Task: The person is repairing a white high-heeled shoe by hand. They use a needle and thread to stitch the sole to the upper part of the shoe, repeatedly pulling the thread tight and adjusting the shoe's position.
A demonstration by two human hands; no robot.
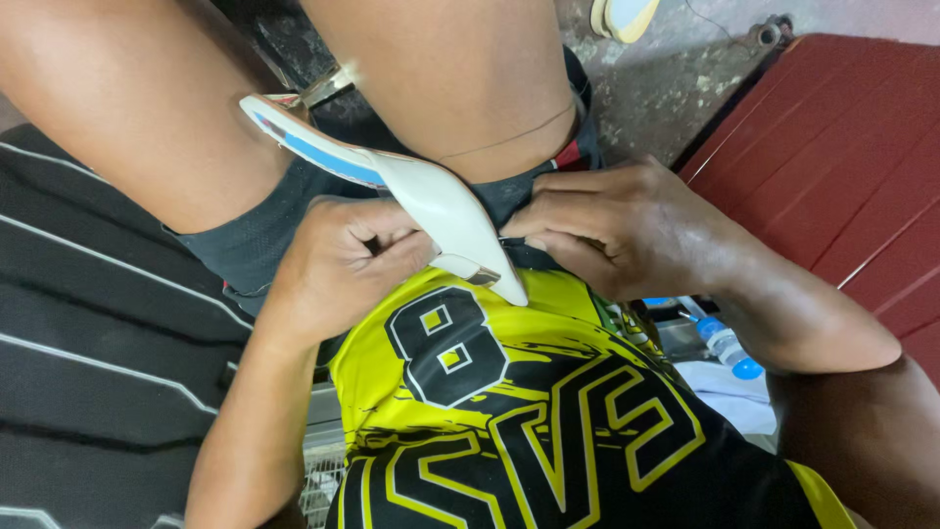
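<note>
1. Left hand (348, 260) is curled shut, gripping the white pointed shoe (431, 201) near its toe.
2. Right hand (627, 230) pinches at the toe's right edge; what its fingertips clamp is hidden.
3. Shoe lies across the lap, toe near, heel far-left.
4. Best kept braced on the thighs, grip firm.
5. Upper glossy white; insole blue.

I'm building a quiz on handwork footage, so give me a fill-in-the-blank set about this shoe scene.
1. Both hands grip a pointed white shoe whose insole has a ____ stripe.
2. The left hand holds the shoe against a yellow and ____ jersey.
3. Beside the right hand lies a ____ ribbed board.

Missing words: blue; black; red
</note>
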